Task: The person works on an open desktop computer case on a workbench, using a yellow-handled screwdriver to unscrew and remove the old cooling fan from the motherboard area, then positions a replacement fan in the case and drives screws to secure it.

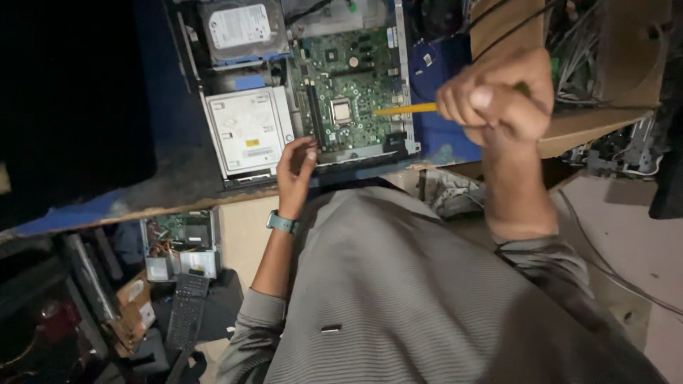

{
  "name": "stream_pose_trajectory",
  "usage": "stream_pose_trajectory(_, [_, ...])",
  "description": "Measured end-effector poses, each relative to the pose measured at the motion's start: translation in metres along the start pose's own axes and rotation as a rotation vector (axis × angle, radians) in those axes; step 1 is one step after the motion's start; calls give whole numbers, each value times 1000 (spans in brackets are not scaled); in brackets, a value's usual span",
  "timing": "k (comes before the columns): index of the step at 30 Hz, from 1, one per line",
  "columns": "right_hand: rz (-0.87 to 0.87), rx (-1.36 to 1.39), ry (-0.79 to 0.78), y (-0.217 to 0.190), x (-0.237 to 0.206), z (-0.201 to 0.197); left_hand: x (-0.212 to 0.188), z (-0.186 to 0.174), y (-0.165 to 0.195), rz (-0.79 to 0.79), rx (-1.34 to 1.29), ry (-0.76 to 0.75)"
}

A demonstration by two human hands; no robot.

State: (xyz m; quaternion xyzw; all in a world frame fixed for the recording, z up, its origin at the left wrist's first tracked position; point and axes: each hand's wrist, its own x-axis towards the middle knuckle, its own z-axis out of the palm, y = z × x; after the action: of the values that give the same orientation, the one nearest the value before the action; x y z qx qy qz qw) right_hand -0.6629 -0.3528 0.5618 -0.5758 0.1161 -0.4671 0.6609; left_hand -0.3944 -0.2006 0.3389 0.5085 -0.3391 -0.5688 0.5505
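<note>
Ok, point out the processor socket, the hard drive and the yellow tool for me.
processor socket (341, 111), head view, centre of its metal square.
hard drive (240, 28), head view, its white label.
yellow tool (405, 109), head view, bare shaft left of the right hand (498, 96).

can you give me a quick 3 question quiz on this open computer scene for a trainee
1. True or false: the right hand grips a yellow tool that points toward the green circuit board.
2. What does the left hand touch?
A. the keyboard on the floor
B. the near edge of the open computer case
C. the cardboard box
3. Fill in: the left wrist wears a blue ____.

Key: 1 true; 2 B; 3 watch
</note>
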Motion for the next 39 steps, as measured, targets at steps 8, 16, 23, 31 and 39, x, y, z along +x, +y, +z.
stream_pose_trajectory(8, [-104, -179, 292, -28, -57, 25, 3, 0, -12, -69, 151, 49])
stream_pose_trajectory(16, [-14, -181, 406, -37, -65, 18, 50, 19, 3, -39, 281, -70])
stream_pose_trajectory(23, [18, -235, 399, -26, -65, -16, 69, 34, 13, 280, 814, -246])
stream_pose_trajectory(31, [42, -334, 439, 1, -66, -51, 88, 60, 3, 262, 921, -298])
stream_pose_trajectory(39, [80, -267, 391, 10, -65, -76, 97, 75, 5, 155, 1017, -265])
